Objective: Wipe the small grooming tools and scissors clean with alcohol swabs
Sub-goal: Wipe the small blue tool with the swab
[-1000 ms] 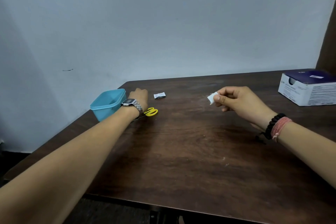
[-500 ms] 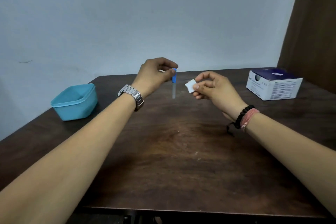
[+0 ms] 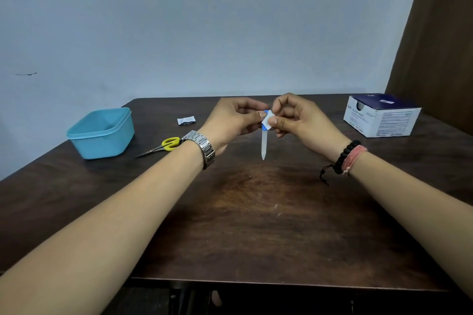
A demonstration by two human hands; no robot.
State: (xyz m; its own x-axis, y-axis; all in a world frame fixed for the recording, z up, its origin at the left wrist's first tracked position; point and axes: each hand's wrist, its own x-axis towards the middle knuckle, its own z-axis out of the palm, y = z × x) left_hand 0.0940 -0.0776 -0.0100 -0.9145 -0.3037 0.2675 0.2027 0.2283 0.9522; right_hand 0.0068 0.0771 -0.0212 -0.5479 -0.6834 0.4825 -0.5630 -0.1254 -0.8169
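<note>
A small nail file [image 3: 264,144] with a blue handle hangs point down above the middle of the dark wooden table [image 3: 256,225]. My left hand [image 3: 233,120] pinches its blue top end. My right hand [image 3: 294,117] pinches a white alcohol swab [image 3: 268,119] folded around the file's handle, just below my left fingertips. Yellow-handled scissors [image 3: 163,147] lie flat on the table to the left, partly behind my left wrist.
A light blue plastic tub [image 3: 102,133] stands at the left near the table edge. A torn swab wrapper [image 3: 186,120] lies behind the scissors. A white and navy swab box [image 3: 381,116] sits at the back right. A wall rises behind the table.
My left hand lifted the file from the left side and brought it to the centre. My right hand closed in, and the swab now wraps the file's handle.
</note>
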